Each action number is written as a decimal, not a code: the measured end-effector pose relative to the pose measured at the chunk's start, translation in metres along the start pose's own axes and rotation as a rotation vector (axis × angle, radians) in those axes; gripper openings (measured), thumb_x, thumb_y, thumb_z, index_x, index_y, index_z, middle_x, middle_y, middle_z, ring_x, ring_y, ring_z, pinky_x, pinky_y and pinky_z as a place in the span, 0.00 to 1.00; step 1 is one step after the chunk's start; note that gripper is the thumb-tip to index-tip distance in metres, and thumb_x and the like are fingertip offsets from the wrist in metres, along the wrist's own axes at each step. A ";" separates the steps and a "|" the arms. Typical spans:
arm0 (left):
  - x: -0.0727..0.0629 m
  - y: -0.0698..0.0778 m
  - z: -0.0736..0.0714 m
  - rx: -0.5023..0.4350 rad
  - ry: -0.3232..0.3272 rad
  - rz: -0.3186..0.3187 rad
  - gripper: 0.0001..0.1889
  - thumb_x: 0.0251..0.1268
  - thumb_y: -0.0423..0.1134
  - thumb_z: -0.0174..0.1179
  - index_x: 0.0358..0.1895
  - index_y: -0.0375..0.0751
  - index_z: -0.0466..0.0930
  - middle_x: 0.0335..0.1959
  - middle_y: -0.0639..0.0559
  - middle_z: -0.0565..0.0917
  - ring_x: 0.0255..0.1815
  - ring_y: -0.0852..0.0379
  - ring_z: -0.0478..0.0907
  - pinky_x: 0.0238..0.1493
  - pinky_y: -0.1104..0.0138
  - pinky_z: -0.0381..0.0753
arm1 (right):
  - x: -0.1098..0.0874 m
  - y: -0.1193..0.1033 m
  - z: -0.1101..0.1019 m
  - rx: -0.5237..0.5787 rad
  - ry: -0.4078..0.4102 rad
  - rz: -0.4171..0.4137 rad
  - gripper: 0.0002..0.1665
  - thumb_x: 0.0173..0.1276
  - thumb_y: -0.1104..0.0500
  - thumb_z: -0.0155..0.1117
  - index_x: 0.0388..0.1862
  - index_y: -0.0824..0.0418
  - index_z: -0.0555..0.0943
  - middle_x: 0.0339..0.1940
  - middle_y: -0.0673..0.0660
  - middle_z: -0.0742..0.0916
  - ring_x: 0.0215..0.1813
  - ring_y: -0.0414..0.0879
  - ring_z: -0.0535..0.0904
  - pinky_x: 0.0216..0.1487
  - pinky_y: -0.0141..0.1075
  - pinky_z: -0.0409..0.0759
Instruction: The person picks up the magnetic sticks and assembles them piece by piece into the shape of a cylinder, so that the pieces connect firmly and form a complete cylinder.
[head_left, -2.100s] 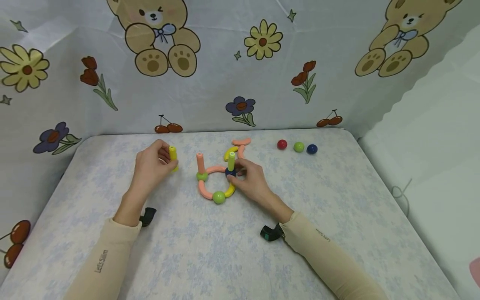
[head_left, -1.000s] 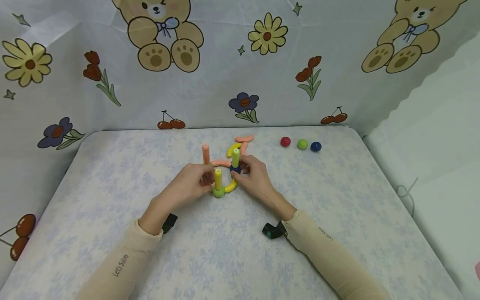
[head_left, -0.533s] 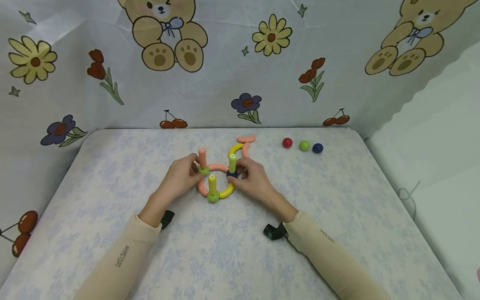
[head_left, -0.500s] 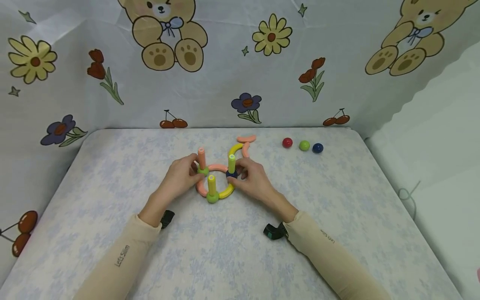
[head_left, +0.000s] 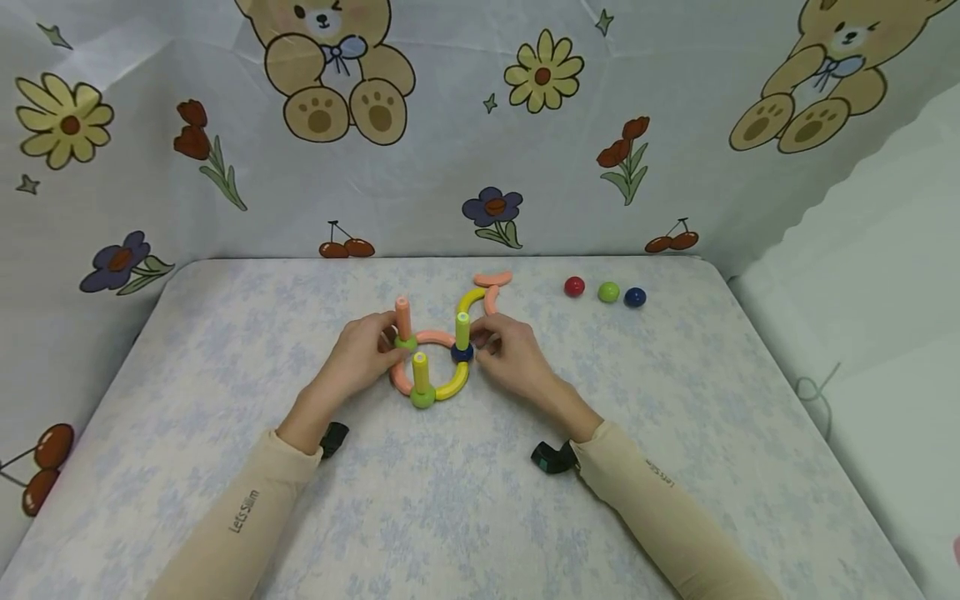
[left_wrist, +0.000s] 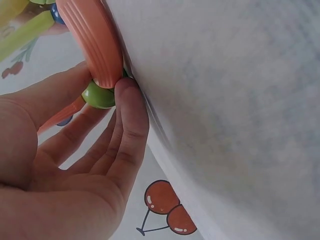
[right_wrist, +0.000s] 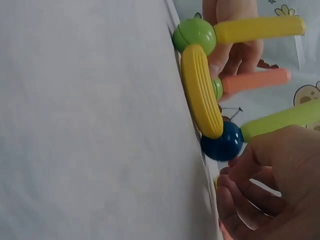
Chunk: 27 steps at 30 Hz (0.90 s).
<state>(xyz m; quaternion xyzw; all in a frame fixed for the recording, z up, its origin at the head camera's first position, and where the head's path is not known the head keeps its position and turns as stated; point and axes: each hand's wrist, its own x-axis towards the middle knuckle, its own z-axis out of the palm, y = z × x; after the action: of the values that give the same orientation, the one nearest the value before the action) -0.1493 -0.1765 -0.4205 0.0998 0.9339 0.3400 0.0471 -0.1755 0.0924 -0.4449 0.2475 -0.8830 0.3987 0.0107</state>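
A ring of curved sticks, pink (head_left: 435, 337) and yellow (head_left: 453, 383), joined by balls lies on the table. My left hand (head_left: 363, 350) pinches the left green ball (left_wrist: 98, 96), from which a pink rod (head_left: 403, 319) rises. On the front green ball (head_left: 422, 397) stands a yellow rod (head_left: 421, 371). A light green rod (head_left: 462, 332) stands upright in the dark blue ball (head_left: 462, 353) on the right. Just right of that ball is my right hand (head_left: 517, 358), its fingers loosely bent and holding nothing, fingertips close beside the ball in the right wrist view.
Behind the ring lie loose curved sticks, one yellow (head_left: 470, 298) and two pink, the rearmost pink stick (head_left: 492, 278) near the back edge. Red (head_left: 574, 287), green (head_left: 608, 292) and blue (head_left: 635, 297) balls sit in a row at the back right. A printed cloth hangs behind the table.
The yellow rod went from my left hand onto the front green ball. My left hand then moved to the left green ball. My right hand has let go of the blue ball and shifted slightly right.
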 end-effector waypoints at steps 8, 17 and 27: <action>-0.002 -0.001 0.001 -0.032 -0.022 0.054 0.13 0.70 0.36 0.71 0.54 0.40 0.84 0.44 0.43 0.86 0.39 0.51 0.83 0.38 0.59 0.82 | 0.009 0.018 -0.035 -0.023 0.233 0.057 0.17 0.70 0.72 0.61 0.55 0.65 0.86 0.51 0.60 0.88 0.51 0.52 0.85 0.52 0.46 0.87; -0.003 0.007 0.007 -0.029 -0.065 0.121 0.11 0.68 0.35 0.72 0.50 0.41 0.84 0.41 0.47 0.86 0.38 0.54 0.82 0.39 0.60 0.82 | 0.011 0.062 -0.072 -0.147 0.344 0.171 0.28 0.72 0.71 0.59 0.71 0.69 0.76 0.77 0.71 0.72 0.78 0.68 0.66 0.77 0.61 0.64; -0.005 0.022 0.020 -0.056 -0.158 0.188 0.08 0.69 0.34 0.71 0.47 0.46 0.83 0.40 0.51 0.84 0.38 0.57 0.80 0.42 0.60 0.81 | 0.007 0.081 -0.075 -0.223 0.331 0.173 0.23 0.70 0.77 0.54 0.62 0.74 0.81 0.66 0.74 0.81 0.71 0.68 0.74 0.74 0.58 0.70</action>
<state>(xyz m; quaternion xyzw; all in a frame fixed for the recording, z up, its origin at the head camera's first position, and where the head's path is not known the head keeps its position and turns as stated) -0.1380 -0.1480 -0.4216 0.2119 0.9039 0.3601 0.0915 -0.2305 0.1878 -0.4489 0.0992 -0.9257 0.3334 0.1488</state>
